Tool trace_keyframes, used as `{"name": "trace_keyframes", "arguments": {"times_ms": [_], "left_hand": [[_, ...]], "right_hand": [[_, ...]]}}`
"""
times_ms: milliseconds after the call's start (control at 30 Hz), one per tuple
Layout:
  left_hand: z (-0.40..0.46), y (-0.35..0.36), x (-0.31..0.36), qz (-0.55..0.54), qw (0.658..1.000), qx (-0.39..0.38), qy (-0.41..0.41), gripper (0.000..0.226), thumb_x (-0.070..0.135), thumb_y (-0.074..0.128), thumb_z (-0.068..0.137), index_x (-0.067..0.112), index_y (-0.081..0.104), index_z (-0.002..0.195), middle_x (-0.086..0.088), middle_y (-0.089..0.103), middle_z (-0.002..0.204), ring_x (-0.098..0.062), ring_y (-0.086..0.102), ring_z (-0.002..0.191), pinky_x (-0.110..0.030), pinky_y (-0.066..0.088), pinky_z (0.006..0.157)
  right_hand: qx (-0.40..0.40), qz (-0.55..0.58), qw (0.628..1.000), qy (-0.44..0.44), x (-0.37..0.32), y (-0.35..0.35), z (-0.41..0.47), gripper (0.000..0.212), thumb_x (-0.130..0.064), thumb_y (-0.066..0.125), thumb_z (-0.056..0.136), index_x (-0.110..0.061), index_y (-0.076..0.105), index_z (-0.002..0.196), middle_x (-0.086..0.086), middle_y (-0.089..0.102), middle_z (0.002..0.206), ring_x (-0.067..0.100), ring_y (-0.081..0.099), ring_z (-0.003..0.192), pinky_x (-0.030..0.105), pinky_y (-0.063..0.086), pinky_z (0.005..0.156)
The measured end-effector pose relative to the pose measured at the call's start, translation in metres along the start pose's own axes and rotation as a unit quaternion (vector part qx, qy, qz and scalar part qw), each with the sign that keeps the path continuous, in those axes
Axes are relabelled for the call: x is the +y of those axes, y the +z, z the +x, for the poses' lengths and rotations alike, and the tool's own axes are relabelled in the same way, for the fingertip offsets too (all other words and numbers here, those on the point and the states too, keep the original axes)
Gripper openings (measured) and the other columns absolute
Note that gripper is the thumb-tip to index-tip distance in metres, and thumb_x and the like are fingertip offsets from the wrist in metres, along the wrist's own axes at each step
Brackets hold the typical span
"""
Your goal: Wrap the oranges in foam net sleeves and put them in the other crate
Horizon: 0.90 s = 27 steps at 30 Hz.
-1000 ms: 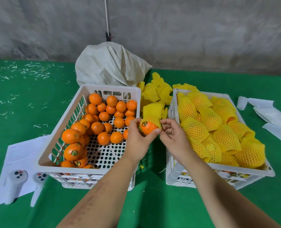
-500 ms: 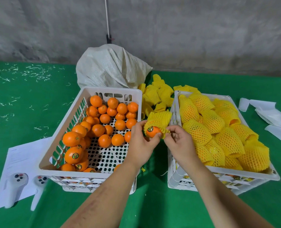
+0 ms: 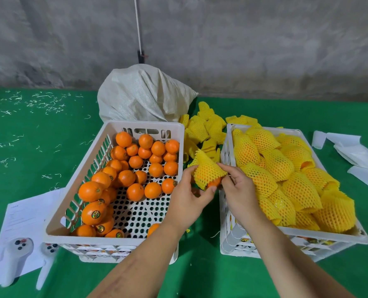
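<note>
Between the two crates I hold one orange that is mostly covered by a yellow foam net sleeve. My left hand grips the orange from below and from the left. My right hand pinches the sleeve's right edge. The white crate on the left holds several bare oranges. The white crate on the right is heaped with wrapped oranges.
Loose yellow sleeves lie behind the gap between the crates, in front of a white woven sack. Two white controllers rest on a paper sheet at front left. White paper strips lie at right on the green cloth.
The sleeve has been pulled down over the orange, which showed far more a second ago. Both hands stayed together between the crates.
</note>
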<state>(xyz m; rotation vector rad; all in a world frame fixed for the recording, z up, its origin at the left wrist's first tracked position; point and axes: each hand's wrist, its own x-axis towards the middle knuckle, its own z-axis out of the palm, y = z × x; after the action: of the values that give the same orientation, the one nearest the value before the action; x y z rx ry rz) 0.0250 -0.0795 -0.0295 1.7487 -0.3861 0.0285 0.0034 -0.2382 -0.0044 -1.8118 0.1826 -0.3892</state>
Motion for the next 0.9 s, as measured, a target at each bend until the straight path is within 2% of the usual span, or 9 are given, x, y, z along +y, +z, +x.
{"name": "trace_keyframes", "arguments": {"times_ms": [133, 200, 300, 400, 533, 633, 733, 800, 900], "left_hand": [[0.0, 0.001, 0.003, -0.044, 0.998, 0.04, -0.017, 0.042, 0.033, 0.076, 0.096, 0.037, 0.055, 0.131, 0.022, 0.071, 0.102, -0.001, 0.067, 0.079, -0.011, 0.049, 0.067], [0.0, 0.002, 0.005, -0.045, 0.996, 0.064, -0.036, 0.036, 0.035, 0.074, 0.097, 0.042, 0.055, 0.128, 0.016, 0.073, 0.102, -0.005, 0.07, 0.083, -0.015, 0.051, 0.07], [-0.003, 0.001, 0.006, 0.019, 0.999, 0.044, -0.009, 0.06, 0.049, 0.069, 0.094, 0.034, 0.043, 0.147, 0.014, 0.069, 0.102, -0.002, 0.067, 0.083, -0.012, 0.047, 0.065], [-0.007, 0.002, 0.004, 0.084, 0.996, -0.019, 0.01, 0.086, 0.058, 0.068, 0.092, 0.039, 0.02, 0.161, 0.011, 0.068, 0.092, -0.005, 0.066, 0.073, -0.019, 0.045, 0.056], [-0.005, 0.006, 0.004, 0.142, 0.99, -0.02, 0.012, 0.082, 0.06, 0.058, 0.09, 0.04, 0.019, 0.159, 0.012, 0.064, 0.088, -0.003, 0.06, 0.065, -0.015, 0.033, 0.051], [-0.003, 0.006, 0.003, 0.098, 0.995, -0.003, -0.002, 0.08, 0.046, 0.065, 0.094, 0.038, 0.017, 0.158, 0.01, 0.063, 0.09, 0.0, 0.061, 0.066, -0.012, 0.035, 0.051], [-0.003, 0.005, 0.001, 0.091, 0.996, 0.003, -0.007, 0.077, 0.043, 0.065, 0.1, 0.035, 0.016, 0.158, 0.004, 0.066, 0.091, -0.002, 0.061, 0.064, -0.013, 0.035, 0.05], [-0.003, 0.005, 0.003, 0.078, 0.997, 0.001, -0.008, 0.073, 0.051, 0.061, 0.102, 0.033, 0.018, 0.158, 0.007, 0.069, 0.094, -0.003, 0.065, 0.07, -0.019, 0.043, 0.055], [-0.006, 0.0, 0.005, 0.02, 1.0, -0.015, -0.003, 0.068, 0.065, 0.055, 0.098, 0.04, 0.022, 0.153, 0.011, 0.069, 0.106, -0.006, 0.069, 0.086, -0.028, 0.056, 0.07]], "right_hand": [[0.0, 0.013, 1.0, -0.006, -0.001, 0.003, -0.004, 0.031, -0.026, 0.057, 0.095, -0.055, 0.067, 0.097, -0.009, 0.074, 0.092, 0.01, 0.072, 0.082, 0.023, 0.057, 0.069], [-0.005, 0.013, 1.0, -0.016, 0.0, 0.006, -0.008, 0.021, -0.034, 0.057, 0.091, -0.054, 0.064, 0.096, -0.009, 0.073, 0.086, 0.01, 0.072, 0.074, 0.018, 0.053, 0.065], [-0.01, 0.021, 0.999, -0.034, 0.002, 0.004, -0.008, 0.015, -0.04, 0.058, 0.085, -0.048, 0.063, 0.097, -0.009, 0.071, 0.086, 0.008, 0.069, 0.078, 0.018, 0.051, 0.066], [-0.016, 0.015, 0.999, -0.027, 0.005, -0.002, -0.005, 0.025, -0.033, 0.059, 0.077, -0.044, 0.063, 0.099, -0.009, 0.068, 0.097, 0.011, 0.066, 0.089, 0.02, 0.05, 0.068], [-0.006, -0.005, 0.999, -0.039, 0.006, -0.003, -0.006, 0.028, -0.02, 0.059, 0.081, -0.041, 0.064, 0.099, 0.0, 0.066, 0.103, 0.017, 0.065, 0.093, 0.026, 0.05, 0.073], [-0.007, -0.002, 0.998, -0.066, 0.005, 0.0, -0.01, 0.021, -0.028, 0.062, 0.081, -0.042, 0.064, 0.096, 0.0, 0.065, 0.101, 0.022, 0.066, 0.093, 0.036, 0.055, 0.078], [-0.007, -0.006, 0.997, -0.078, 0.007, 0.004, -0.011, 0.018, -0.034, 0.064, 0.082, -0.042, 0.062, 0.098, -0.001, 0.064, 0.098, 0.016, 0.067, 0.087, 0.034, 0.054, 0.073], [0.0, -0.018, 0.997, -0.073, 0.008, 0.006, -0.008, 0.023, -0.04, 0.066, 0.082, -0.043, 0.057, 0.104, -0.002, 0.062, 0.1, 0.013, 0.065, 0.089, 0.031, 0.052, 0.072], [-0.019, -0.018, 0.998, -0.053, 0.007, 0.007, -0.004, 0.033, -0.046, 0.064, 0.083, -0.053, 0.053, 0.113, -0.009, 0.065, 0.117, 0.009, 0.065, 0.11, 0.033, 0.059, 0.085]]}}
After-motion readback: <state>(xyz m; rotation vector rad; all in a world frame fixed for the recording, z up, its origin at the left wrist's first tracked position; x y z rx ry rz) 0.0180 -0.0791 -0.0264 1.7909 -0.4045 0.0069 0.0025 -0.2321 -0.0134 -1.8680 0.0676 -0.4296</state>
